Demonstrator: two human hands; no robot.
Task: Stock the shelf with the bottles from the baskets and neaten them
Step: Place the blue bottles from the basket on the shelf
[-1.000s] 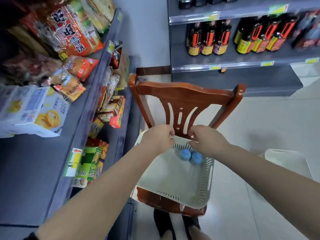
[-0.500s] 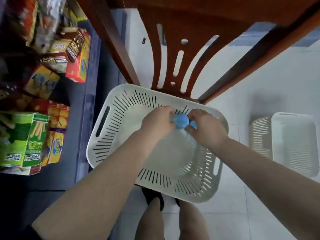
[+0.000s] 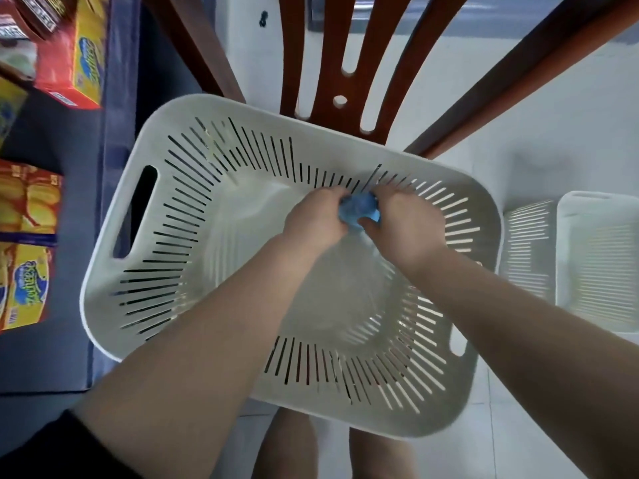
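Observation:
A white slotted basket (image 3: 145,271) sits on a wooden chair (image 3: 366,63) right below me. Inside it stand two clear bottles with blue caps (image 3: 359,207); their see-through bodies (image 3: 345,288) are blurred against the basket floor. My left hand (image 3: 316,219) grips the neck of the left bottle just under its cap. My right hand (image 3: 404,226) grips the neck of the right bottle beside it. Both hands touch at the caps, which are partly hidden by my fingers.
A second white slotted basket (image 3: 594,264) stands on the tiled floor at the right. A dark shelf unit (image 3: 52,133) with yellow and red snack boxes (image 3: 86,53) runs along the left. My legs (image 3: 287,444) show below the basket.
My head has tipped down and closer, so the basket fills the view. Both hands have closed further round the blue-capped bottle necks and barely shifted.

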